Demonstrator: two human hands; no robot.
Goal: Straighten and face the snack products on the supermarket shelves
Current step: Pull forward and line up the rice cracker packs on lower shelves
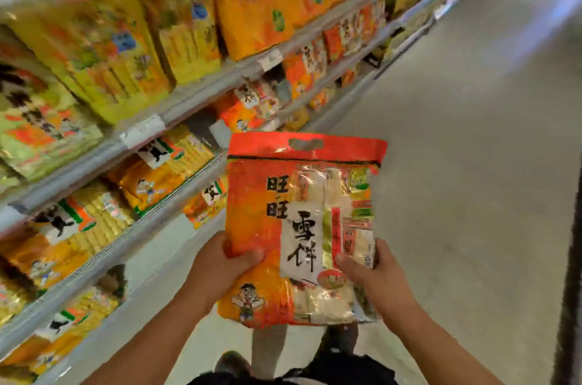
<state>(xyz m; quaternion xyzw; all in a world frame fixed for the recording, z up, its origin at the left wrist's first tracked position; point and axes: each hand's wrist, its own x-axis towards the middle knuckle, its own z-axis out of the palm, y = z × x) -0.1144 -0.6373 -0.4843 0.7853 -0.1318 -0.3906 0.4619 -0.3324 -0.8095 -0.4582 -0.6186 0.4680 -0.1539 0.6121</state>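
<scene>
- Head view: a red-and-orange snack bag [299,227] is held upright in front of the person, out in the aisle and off the shelves [176,107], which run along its left.
- The left hand [223,261] grips the bag's lower left edge, thumb curled over the front face.
- The right hand [374,274] grips the lower right edge, thumb laid across the clear window part of the pack.
- The bag faces the camera, with its red top strip and cut-out handle uppermost and a cartoon figure at the bottom left corner.
- Left of the bag, the shelves carry yellow and orange packs [132,47] on the upper tier and similar orange bags [148,186] on the tiers below; much of this is blurred.
- White price tags [143,131] sit on the shelf rail, above and left of the bag.
- Right of the bag lies the grey floor [472,164].
- Below the bag, the person's dark clothing shows at the frame's bottom edge.
</scene>
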